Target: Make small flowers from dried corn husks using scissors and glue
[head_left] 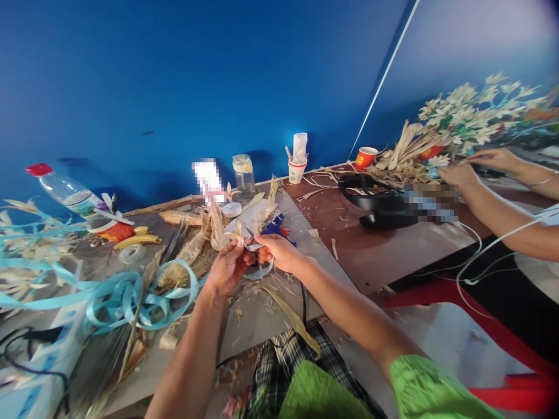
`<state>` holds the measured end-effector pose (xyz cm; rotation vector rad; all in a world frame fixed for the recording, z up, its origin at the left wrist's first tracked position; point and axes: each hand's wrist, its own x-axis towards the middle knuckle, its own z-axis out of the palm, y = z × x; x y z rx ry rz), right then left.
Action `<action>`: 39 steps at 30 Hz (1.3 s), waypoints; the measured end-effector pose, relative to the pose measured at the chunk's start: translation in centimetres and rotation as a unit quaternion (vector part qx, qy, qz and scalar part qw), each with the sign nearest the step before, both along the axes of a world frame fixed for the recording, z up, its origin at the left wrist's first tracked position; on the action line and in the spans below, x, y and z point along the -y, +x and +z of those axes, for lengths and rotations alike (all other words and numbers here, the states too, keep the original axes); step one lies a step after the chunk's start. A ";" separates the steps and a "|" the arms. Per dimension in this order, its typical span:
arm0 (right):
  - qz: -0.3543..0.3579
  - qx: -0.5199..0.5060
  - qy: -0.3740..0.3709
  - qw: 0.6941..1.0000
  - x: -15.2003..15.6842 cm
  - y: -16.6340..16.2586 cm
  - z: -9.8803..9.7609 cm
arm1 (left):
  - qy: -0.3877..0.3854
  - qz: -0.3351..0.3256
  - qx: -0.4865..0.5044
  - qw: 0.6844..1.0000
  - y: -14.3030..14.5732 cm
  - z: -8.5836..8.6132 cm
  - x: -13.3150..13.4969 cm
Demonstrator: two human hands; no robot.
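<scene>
Fingertips pinched, my left hand [229,265] holds a small cream corn-husk flower [236,236] above the grey board. Close beside it, my right hand [279,251] is closed on what looks like scissors [249,235], their pointed metal blades angled up toward the flower and the handles mostly hidden by fingers. Light blue ribbon [254,247] runs between the two hands, and a loop of it hangs just below them. Dried corn husks [213,227] and a white sheet with husk pieces lie right behind my hands.
Tangled blue ribbon [105,299], a tape roll [132,254] and a toppled-looking bottle [65,189] are at left. Behind stand a jar [243,174] and a paper cup [297,172]. A black bag-like object [384,203] lies right, near a co-worker's hands [463,174] and husk flowers [471,110].
</scene>
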<state>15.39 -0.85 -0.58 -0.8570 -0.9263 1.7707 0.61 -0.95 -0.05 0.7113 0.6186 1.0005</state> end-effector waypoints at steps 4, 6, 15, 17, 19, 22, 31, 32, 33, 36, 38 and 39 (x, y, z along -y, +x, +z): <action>0.007 0.047 0.005 0.999 0.0 0.5 0.2 | -0.002 -0.027 -0.034 0.999 -0.2 0.1 0.1; -0.006 0.077 0.020 0.997 0.0 0.8 0.2 | -0.001 -0.033 -0.065 0.997 -0.2 0.2 0.2; -0.041 0.180 0.044 0.982 0.5 0.3 0.0 | 0.038 0.047 -0.123 0.991 0.6 -0.5 -0.2; -0.069 0.230 0.074 0.968 0.6 0.0 0.0 | 0.040 0.095 -0.149 0.983 0.9 -0.7 -0.3; -0.100 0.276 0.120 0.948 0.8 -0.3 0.0 | 0.036 0.108 -0.143 0.983 0.9 -0.6 -0.3; -0.122 0.268 0.139 0.945 1.0 -0.5 0.4 | 0.029 0.040 -0.063 0.997 0.5 -0.2 -0.1; -0.066 0.099 0.052 0.992 0.7 -0.5 0.2 | 0.017 -0.016 0.006 1.000 0.2 0.0 0.2; -0.065 0.103 0.052 0.991 0.7 -0.6 0.2 | 0.015 -0.011 0.005 1.000 0.2 -0.1 0.1; -0.064 0.115 0.054 0.990 0.8 -0.6 0.2 | 0.010 -0.005 0.004 1.000 0.3 -0.1 0.1; -0.063 0.165 0.062 0.982 0.9 -0.7 0.3 | -0.007 0.009 -0.003 1.000 0.5 0.0 0.2; -0.066 0.186 0.068 0.978 1.0 -0.7 0.4 | -0.010 0.018 -0.008 1.000 0.5 0.0 0.2; -0.066 0.188 0.070 0.977 1.0 -0.7 0.5 | -0.010 0.021 -0.009 1.000 0.5 0.0 0.2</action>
